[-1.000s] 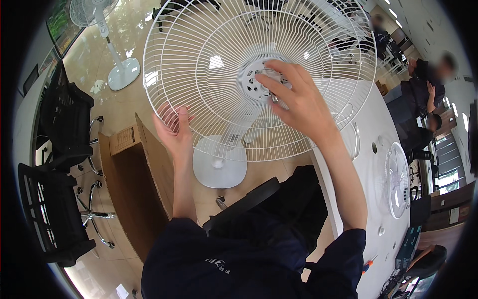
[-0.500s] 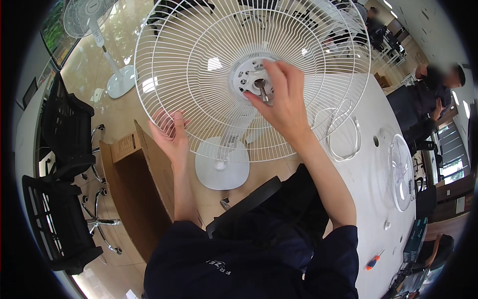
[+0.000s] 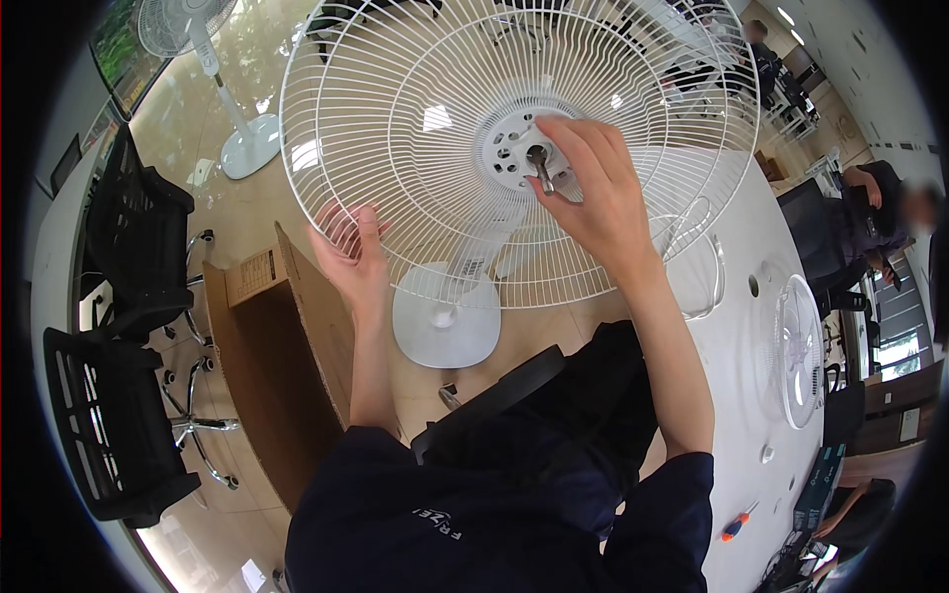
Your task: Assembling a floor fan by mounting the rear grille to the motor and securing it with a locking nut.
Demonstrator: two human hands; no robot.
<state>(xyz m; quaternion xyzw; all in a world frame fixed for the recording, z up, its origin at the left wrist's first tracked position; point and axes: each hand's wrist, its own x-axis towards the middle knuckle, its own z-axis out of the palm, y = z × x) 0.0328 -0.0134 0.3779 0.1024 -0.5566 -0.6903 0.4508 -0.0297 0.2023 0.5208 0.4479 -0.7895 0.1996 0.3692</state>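
Grille (image 3: 473,183) in hand, filling the top center of the frame: steadying the white wire disc at its left edge with the left hand (image 3: 354,247), gripping it by laying the thumb over the near side and curling the fingers behind the wires. Reaching in from the right with the right hand (image 3: 593,183), bending thumb and fingers in a loose arc about the hub (image 3: 514,148) and its metal shaft (image 3: 545,176), but hiding the contact, making it impossible to tell whether pinching a part or only touching.

Judging by this pose, doing best by holding the disc square to the shaft, letting the left hand take up any wobble, working at the center with light, even fingertip pressure, and avoiding bending the thin wires or catching skin between them.

Handling contrasting stuff: slim, smooth wires fanning outward and crossing concentric rings; a flat white hub pierced with small round and oval holes; a bright rod-like shaft, jutting from a dark opening.

Working above a glossy, round-cornered base (image 3: 447,326) at center, beside a tall brown cardboard box (image 3: 321,316) gaping at lower left, and along a smooth white table (image 3: 707,415) at right. Leaving untouched at lower right an orange-and-blue screwdriver (image 3: 733,529).
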